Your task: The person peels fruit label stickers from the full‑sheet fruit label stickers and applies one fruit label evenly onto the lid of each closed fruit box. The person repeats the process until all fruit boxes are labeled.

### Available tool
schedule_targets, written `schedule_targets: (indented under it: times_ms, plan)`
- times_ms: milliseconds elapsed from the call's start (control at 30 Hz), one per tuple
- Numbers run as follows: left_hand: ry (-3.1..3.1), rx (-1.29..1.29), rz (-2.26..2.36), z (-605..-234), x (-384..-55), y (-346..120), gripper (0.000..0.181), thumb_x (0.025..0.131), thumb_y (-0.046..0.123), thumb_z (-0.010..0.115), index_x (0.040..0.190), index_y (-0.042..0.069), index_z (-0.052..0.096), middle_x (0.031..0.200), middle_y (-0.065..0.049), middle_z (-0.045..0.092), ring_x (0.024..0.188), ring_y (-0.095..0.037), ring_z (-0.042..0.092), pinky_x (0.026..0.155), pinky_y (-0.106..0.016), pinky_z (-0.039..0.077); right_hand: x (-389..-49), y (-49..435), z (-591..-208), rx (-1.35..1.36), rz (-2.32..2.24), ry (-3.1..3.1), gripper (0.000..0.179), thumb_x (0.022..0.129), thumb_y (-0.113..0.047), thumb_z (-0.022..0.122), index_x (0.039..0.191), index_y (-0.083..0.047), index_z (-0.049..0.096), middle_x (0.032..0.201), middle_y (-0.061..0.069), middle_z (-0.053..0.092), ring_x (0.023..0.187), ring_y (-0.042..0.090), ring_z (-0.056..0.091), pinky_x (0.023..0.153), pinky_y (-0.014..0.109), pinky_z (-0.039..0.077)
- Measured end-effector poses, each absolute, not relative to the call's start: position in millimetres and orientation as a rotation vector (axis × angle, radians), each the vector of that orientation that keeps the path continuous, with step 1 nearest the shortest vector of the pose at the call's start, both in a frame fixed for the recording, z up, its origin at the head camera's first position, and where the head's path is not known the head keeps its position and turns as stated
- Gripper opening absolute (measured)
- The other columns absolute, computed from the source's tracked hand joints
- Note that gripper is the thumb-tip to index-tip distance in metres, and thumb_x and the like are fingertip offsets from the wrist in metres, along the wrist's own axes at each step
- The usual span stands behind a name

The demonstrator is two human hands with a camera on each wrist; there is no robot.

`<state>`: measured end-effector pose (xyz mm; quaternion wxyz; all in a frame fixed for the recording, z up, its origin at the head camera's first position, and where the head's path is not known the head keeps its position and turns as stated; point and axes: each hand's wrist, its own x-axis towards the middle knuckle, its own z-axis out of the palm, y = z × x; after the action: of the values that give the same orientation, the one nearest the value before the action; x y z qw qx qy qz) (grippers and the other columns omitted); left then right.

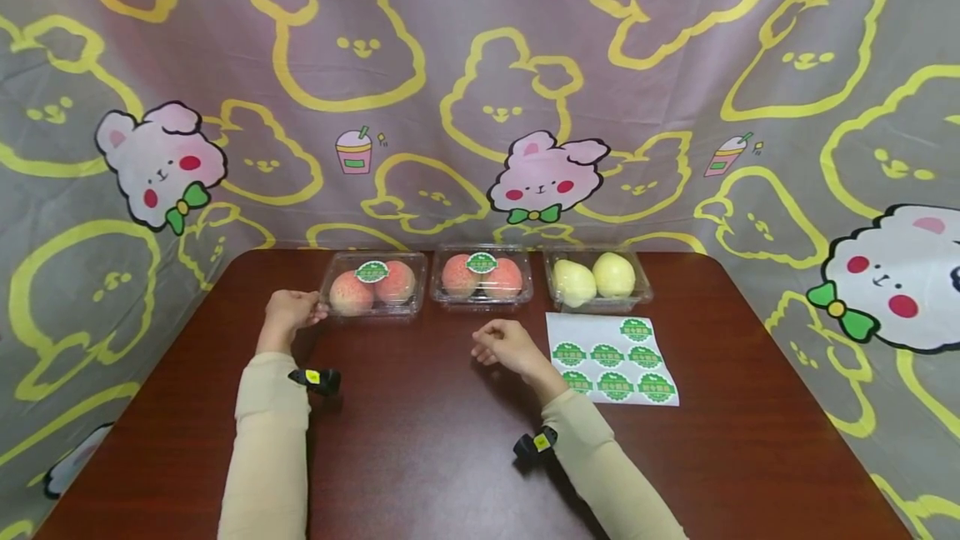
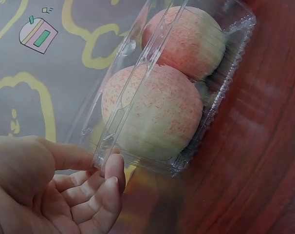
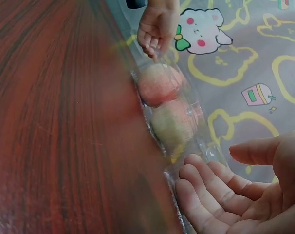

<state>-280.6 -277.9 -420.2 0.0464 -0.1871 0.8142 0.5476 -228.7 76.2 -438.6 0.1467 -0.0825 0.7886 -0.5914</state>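
Clear plastic probably flexes, so the leftmost peach box (image 1: 375, 312) on the bench (image 1: 405, 415) suits rim holds; the left hand (image 1: 291, 312) pinches its left end, the right hand (image 1: 512, 346) hovers relaxed, empty.

Three boxes (image 1: 481, 302) are holding four peaches (image 1: 351, 294), two yellow fruits (image 1: 574, 282); nine stickers (image 1: 607, 355) are showing, seven on one sheet (image 1: 585, 328)

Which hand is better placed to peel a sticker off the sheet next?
Probably the right hand: it holds nothing and is nearer the sticker sheet. The left hand, farther off, pinches a corner of the leftmost peach box.
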Motion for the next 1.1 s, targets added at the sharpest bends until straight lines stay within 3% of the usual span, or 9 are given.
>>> schedule_targets:
  times_ms: [267, 567, 867, 1100]
  plan:
    - [2.488, -0.574, 1.666, -421.2, -291.9, -280.9, 0.041, 0.099, 0.012, 0.043, 0.123, -0.020, 0.051, 0.053, 0.013, 0.056, 0.049, 0.005, 0.056, 0.052, -0.013, 0.052, -227.1, 74.8, -436.9, -0.234, -1.713, 2.273, 0.026, 0.096, -0.008, 0.052, 0.105, 0.016, 0.059, 0.091, 0.034, 0.068, 0.069, 0.021, 0.069, 0.070, 0.036, 0.060]
    - [2.502, -0.591, 1.663, -418.8, -298.0, -280.0, 0.040, 0.099, 0.012, 0.042, 0.122, -0.019, 0.051, 0.056, 0.011, 0.055, 0.050, 0.004, 0.056, 0.054, -0.014, 0.052, -227.0, 75.8, -431.3, -0.261, -1.713, 2.269, 0.027, 0.096, -0.007, 0.052, 0.107, 0.018, 0.057, 0.093, 0.036, 0.067, 0.078, 0.036, 0.071, 0.073, 0.039, 0.061]
    - [2.516, -0.612, 1.688, -422.6, -300.8, -278.2, 0.042, 0.100, 0.014, 0.042, 0.125, -0.018, 0.050, 0.056, 0.013, 0.054, 0.050, 0.005, 0.055, 0.055, -0.013, 0.052, -231.7, 85.1, -427.1, -0.210, -1.771, 2.250, 0.027, 0.096, -0.006, 0.051, 0.107, 0.018, 0.057, 0.093, 0.036, 0.068, 0.072, 0.025, 0.071, 0.074, 0.039, 0.061]
    - [2.644, -0.640, 1.606, -428.7, -295.3, -274.9, 0.042, 0.102, 0.022, 0.040, 0.124, -0.011, 0.055, 0.068, 0.009, 0.057, 0.056, 0.004, 0.053, 0.058, -0.015, 0.052, -234.4, 91.0, -423.0, -0.185, -1.804, 2.243, 0.028, 0.097, -0.007, 0.051, 0.108, 0.018, 0.056, 0.093, 0.035, 0.068, 0.069, 0.017, 0.070, 0.073, 0.035, 0.061]
